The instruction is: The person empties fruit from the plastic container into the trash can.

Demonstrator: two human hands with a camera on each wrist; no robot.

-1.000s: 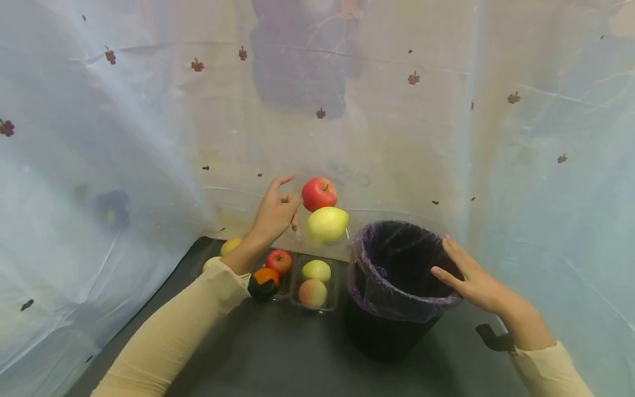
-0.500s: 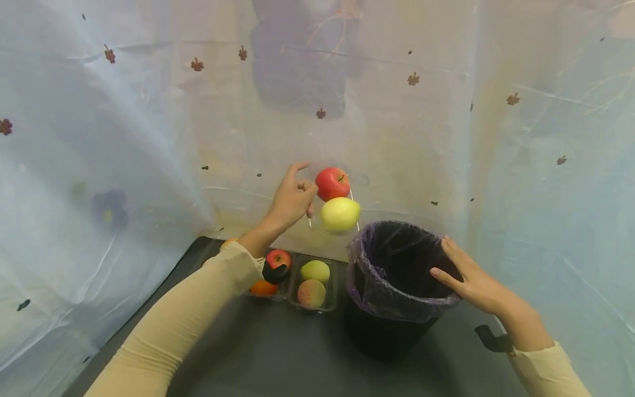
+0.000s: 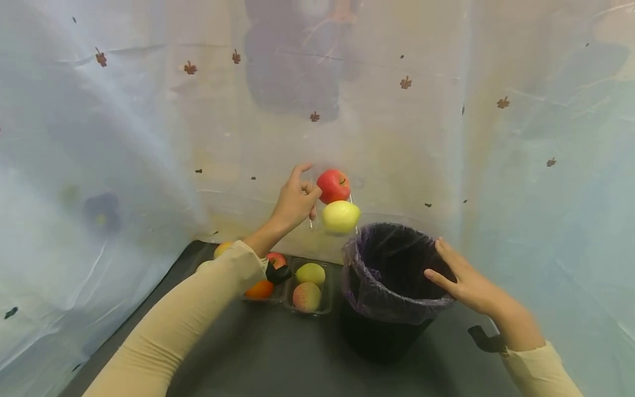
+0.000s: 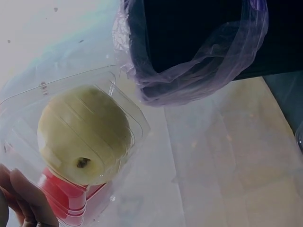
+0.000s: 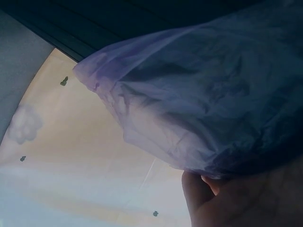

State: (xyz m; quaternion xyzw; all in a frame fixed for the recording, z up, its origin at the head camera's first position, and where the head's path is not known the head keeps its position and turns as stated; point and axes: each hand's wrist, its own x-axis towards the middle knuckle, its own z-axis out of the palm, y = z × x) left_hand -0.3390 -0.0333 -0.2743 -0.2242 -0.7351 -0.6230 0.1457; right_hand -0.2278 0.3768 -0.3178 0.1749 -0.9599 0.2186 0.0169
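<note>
My left hand [image 3: 295,201] is raised in front of the back sheet and grips the side of a clear plastic tray [image 4: 139,125]. In that tray lie a red apple [image 3: 333,186] and, nearer me, a pale yellow fruit [image 3: 341,216] with a dark spot at its end. Below and to the right stands a black bin [image 3: 384,331] lined with a purple plastic bag [image 3: 362,275]. My right hand [image 3: 468,284] rests on the bin's right rim, fingers fairly straight, thumb over the opening. In the right wrist view a finger [image 5: 193,189] touches the bag's edge.
On the dark table [image 3: 278,353], left of the bin, another clear tray [image 3: 324,309] holds a yellow-green fruit [image 3: 310,274] and a peach [image 3: 306,296]. Beside it are an orange fruit [image 3: 260,289] and a red apple [image 3: 275,260], partly hidden by my left arm. A patterned sheet [image 3: 397,138] hangs behind.
My left hand has moved up and to the right with the tray and its two fruits, then stayed nearly in place. The right hand has kept its place on the bin's rim.
</note>
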